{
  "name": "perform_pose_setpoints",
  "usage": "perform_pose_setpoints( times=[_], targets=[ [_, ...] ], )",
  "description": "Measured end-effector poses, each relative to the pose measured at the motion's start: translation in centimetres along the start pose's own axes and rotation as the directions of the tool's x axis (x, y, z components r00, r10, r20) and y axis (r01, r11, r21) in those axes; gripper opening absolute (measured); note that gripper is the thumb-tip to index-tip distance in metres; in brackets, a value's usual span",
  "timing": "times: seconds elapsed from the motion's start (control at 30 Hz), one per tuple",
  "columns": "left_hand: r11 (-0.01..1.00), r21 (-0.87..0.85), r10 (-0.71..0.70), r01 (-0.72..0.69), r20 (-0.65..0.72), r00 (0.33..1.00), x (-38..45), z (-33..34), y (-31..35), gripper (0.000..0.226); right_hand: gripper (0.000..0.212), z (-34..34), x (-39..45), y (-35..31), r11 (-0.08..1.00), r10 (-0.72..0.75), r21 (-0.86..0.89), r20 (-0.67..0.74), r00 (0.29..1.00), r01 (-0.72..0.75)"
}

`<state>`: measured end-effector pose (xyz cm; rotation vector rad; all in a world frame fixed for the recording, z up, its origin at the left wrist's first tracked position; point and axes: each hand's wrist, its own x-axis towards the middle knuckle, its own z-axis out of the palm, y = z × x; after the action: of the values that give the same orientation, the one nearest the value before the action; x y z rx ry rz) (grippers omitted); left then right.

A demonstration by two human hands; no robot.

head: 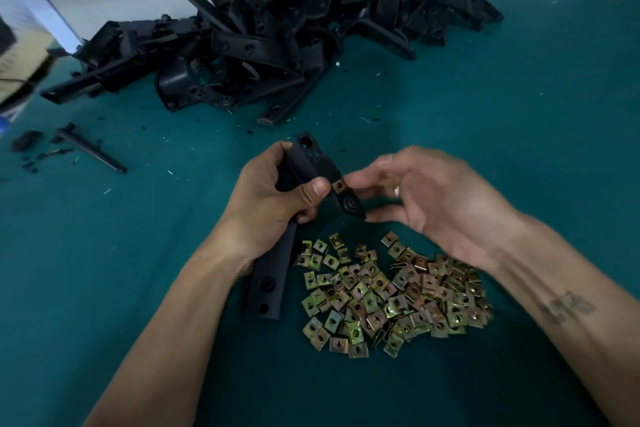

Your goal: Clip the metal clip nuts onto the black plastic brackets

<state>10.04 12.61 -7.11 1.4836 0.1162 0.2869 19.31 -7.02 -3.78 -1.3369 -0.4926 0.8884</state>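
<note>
Two hands: we see both working above the middle of the table (519, 114), just beyond the loose nuts.
Left hand (273, 198): we see it wrapped around the black bracket (304, 163), fingers curled behind it and the thumb pressed on its front face.
Bracket: it stands tilted in the grip, its holed upper end pointing to the far edge and its long lower end reaching down to the cloth near the nuts.
Right hand (429, 198): we see it half open, palm turned up, fingers loosely bent; its fingertips touch the bracket's tab on the right.
Clip nut (339, 186): it sits on that tab, beside the left thumb.
Nut pile (391, 295): it lies toward the near edge, under the right wrist.
Bracket heap (277, 28): we see it along the far edge, left of centre.
</note>
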Motion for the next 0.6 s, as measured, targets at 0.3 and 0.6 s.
perform_pose_setpoints(
  times=[0.3, 0.6],
  targets=[
    [0.991, -0.109, -0.064, 0.075, 0.101, 0.993, -0.3, -0.4, 0.4, 0.035, 0.024, -2.2, -0.7, -1.1, 0.563, 0.097, -0.82, 0.185, 0.978, 0.099],
    [0.992, -0.103, -0.063, 0.075, 0.122, 0.991, -0.6, -0.3, 0.5, 0.035, 0.017, -2.1, -2.4, -0.6, 0.515, 0.009, -0.853, 0.1, 0.995, 0.081]
  ],
)
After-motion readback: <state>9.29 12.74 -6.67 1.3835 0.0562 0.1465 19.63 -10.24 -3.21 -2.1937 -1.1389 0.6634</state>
